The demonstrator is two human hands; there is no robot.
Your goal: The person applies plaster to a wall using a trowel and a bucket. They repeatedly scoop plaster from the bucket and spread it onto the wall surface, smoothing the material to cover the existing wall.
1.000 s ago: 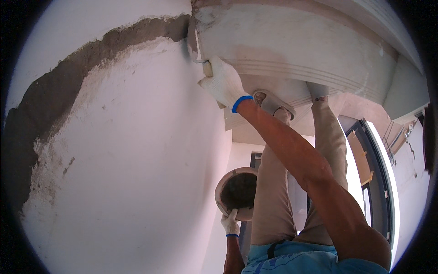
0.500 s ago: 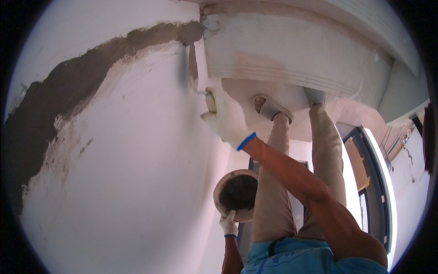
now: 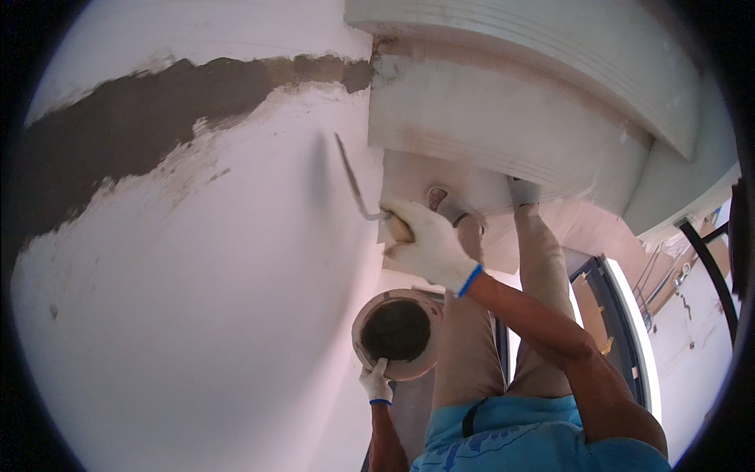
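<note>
One round bowl (image 3: pixel 417 368) is held low beside the left trouser leg (image 3: pixel 468 346), with a dark grey, wet-looking mix (image 3: pixel 395 329) in its hollow and dark smears on its pale rim. The left hand (image 3: pixel 376 384), white-gloved and blue-cuffed, grips the bowl's near edge, thumb laid over the rim. The right hand (image 3: pixel 431 245), gloved the same way, is closed round the tan handle of a trowel (image 3: pixel 347 169); the thin blade shows nearly edge-on, pointing away from the person, its soft shadow on the white wall (image 3: pixel 236 315) just beside it. Along that wall runs a rough-edged dark band (image 3: pixel 181 110), reaching the pale, grooved steps (image 3: pixel 503 102). On the blue shirt (image 3: pixel 543 448) sits a darker blue print (image 3: pixel 472 447), too unclear to read.
</note>
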